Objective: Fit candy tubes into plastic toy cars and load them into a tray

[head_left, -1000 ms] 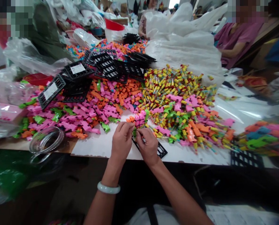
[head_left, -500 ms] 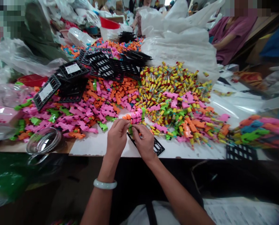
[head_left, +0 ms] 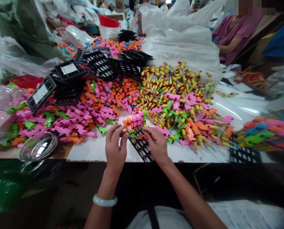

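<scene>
A black lattice tray [head_left: 142, 147] lies slantwise on the table in front of me. Pink toy cars [head_left: 137, 120] stand packed upright in a row at its far end, with green and orange ones around them. My left hand [head_left: 116, 144] hovers at the tray's left edge, fingers apart and holding nothing, close to an upright green toy [head_left: 131, 133]. Over the tray's right side, my right hand [head_left: 157, 144] has its fingers bent in a pinch; what they hold, if anything, is hidden. An orange piece [head_left: 142, 136] shows just below those fingertips.
Pink, orange and green toy cars [head_left: 70, 119] are heaped left. Yellow-capped clear tubes [head_left: 170, 82] are piled right. Black trays [head_left: 101, 65] are stacked behind. A clear plastic basket [head_left: 38, 148] stands at the left table edge. A person in a purple top [head_left: 237, 35] sits far right.
My hands have moved apart from their shared pinch over the tray. The left fingers have opened, and a green toy now shows upright between the hands. The view has shifted slightly.
</scene>
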{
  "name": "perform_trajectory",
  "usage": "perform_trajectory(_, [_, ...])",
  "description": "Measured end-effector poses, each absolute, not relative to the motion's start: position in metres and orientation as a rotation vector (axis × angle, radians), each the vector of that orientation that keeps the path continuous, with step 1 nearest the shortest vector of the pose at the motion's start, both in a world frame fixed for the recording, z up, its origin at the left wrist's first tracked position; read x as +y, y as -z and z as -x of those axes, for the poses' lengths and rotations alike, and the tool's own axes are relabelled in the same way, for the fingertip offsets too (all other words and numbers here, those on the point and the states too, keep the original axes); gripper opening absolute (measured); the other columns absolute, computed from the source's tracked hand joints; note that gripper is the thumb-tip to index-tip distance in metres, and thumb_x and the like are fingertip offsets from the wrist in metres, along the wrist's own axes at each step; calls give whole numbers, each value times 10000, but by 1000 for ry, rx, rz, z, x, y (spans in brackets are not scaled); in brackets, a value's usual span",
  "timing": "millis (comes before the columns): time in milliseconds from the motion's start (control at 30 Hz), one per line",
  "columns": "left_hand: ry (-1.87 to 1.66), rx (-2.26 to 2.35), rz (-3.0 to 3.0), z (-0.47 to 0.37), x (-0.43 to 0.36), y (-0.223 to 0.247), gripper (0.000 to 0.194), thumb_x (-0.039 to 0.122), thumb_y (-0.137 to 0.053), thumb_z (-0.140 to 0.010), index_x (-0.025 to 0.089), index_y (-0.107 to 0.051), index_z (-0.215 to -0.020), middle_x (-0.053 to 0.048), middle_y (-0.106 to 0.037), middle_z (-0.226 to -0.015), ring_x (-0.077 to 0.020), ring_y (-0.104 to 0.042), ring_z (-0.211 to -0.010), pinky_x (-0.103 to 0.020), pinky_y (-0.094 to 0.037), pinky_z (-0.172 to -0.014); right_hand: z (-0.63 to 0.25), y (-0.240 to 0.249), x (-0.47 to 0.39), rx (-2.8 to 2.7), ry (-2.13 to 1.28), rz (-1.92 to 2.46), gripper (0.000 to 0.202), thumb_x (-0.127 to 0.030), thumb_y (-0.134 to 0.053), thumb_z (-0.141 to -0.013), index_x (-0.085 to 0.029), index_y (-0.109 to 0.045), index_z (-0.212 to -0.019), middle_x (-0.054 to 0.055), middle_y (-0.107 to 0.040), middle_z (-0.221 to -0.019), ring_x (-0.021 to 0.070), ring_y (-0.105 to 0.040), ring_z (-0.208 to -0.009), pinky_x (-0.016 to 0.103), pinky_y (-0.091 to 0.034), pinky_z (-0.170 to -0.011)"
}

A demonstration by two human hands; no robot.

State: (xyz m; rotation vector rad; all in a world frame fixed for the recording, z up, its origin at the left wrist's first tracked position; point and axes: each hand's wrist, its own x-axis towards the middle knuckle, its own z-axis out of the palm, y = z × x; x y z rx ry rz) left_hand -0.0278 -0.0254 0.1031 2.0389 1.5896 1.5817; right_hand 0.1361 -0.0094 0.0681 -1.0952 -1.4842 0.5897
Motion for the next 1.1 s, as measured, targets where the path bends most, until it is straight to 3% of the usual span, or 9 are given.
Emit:
perform_trajectory(133, [-1456, 1701, -1887, 33, -40, -75, 142, 249, -572, -907, 188, -620, -1026, -39, -599, -952, -146, -583, -864, -277, -505, -802, -187, -49, -7, -1686, -420, 1315, 202, -227, -502, -928, -203, -676, -1028, 63, -671, -974, 174, -609, -941, 314, -496, -866])
perform_trajectory(233, [-1306, 1704, -1780, 27, -40, -48, 202, 301, -609, -884, 200, -600, -1058, -27, -602, -921, -145, -577, -775, -277, -510, -729, -205, -43, -5, -2001, -258, 1484, 190, -201, -521, -906, -183, -673, -1020, 82, -631, -945, 204, -559, -907, 325, -471, -809])
perform_trajectory(367, [-1235, 1727, -1812, 13, -31, -26, 151, 309, -596, -890, 194, -620, -985, -38, -606, -898, -174, -582, -823, -300, -502, -752, -208, -48, -5, -2220, -70, 1661, 145, -179, -554, -876, -179, -666, -968, 92, -611, -928, 234, -521, -916, 337, -428, -791])
perform_trajectory(533, [-1234, 1789, -1847, 9, -27, -20, 142, 309, -570, -907, 189, -616, -848, -27, -603, -809, -175, -574, -794, -298, -489, -754, -202, -57, -9, -2050, -349, 1541, 172, -223, -489, -916, -169, -609, -1027, 95, -627, -965, 203, -582, -884, 303, -449, -765])
perform_trajectory(633, [-1216, 1815, -1859, 10, -30, -17, 130, 294, -573, -905, 184, -619, -854, -40, -614, -838, -190, -581, -831, -318, -487, -783, -181, -53, -5, -1894, -683, 1406, 176, -280, -498, -915, -166, -595, -1006, 68, -660, -862, 183, -612, -794, 285, -467, -718])
perform_trajectory(767, [-1232, 1868, -1948, 10, -33, -12, 113, 255, -559, -907, 178, -638, -934, -71, -630, -936, -215, -581, -925, -351, -493, -831, -147, -38, 9, -1745, -1028, 1216, 109, -245, -537, -885, -184, -609, -939, 23, -674, -829, 150, -617, -753, 253, -478, -703])
perform_trajectory(1100, [-1240, 1907, -2039, 12, -32, -4, 123, 222, -562, -901, 160, -645, -969, -82, -646, -931, -215, -583, -904, -354, -516, -814, -130, -19, 12, -2015, -742, 1156, 162, -160, -468, -898, -174, -581, -1012, 94, -655, -951, 212, -614, -913, 325, -496, -808])
